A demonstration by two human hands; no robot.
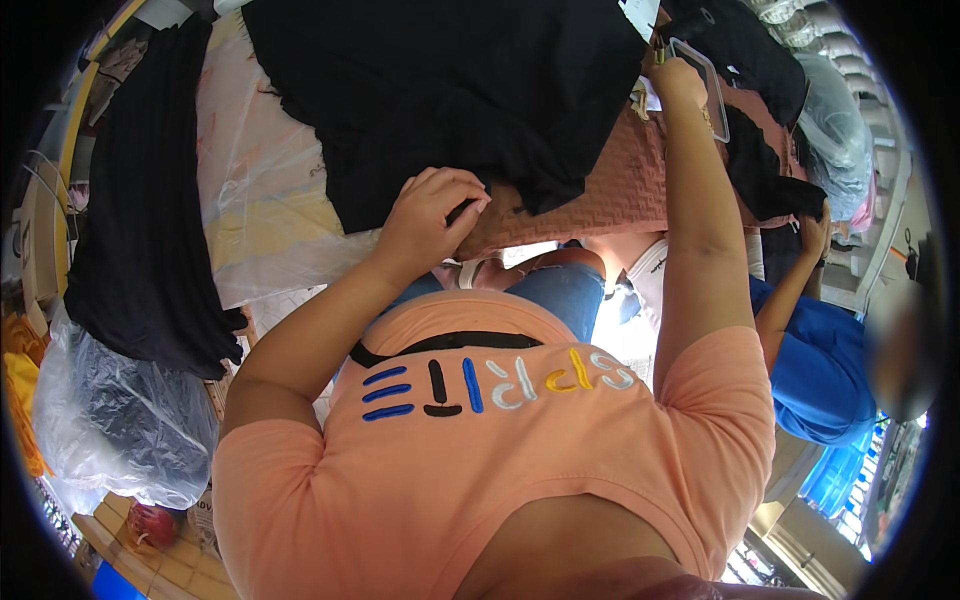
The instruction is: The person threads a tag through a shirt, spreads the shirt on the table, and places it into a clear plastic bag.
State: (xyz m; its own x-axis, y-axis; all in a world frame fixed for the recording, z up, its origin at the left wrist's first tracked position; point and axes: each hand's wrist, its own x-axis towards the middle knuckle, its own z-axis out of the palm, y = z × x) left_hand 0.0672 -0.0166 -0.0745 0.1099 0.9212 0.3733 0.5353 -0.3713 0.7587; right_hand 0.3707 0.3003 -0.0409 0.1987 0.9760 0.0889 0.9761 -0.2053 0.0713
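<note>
A large piece of black cloth (450, 90) lies spread over the table in front of me, its near edge uneven. At that edge is my left hand (437, 208), fingers bent and thumb tip meeting them; something dark shows in the gap, but I cannot tell if it is a fold of the cloth. My right hand (680, 84) reaches to the far right, closed around a small, thin yellowish and dark object (659, 50) whose kind is unclear. Beside it sits a clear plastic tray (719, 105), partly hidden by my hand and wrist.
A reddish-brown patterned cover (625, 185) and clear plastic sheeting (260, 190) lie on the table. More black cloth (140, 200) hangs at left above a clear plastic bag (120, 420). At right, a co-worker in a blue shirt (825, 375) touches a black piece (765, 175).
</note>
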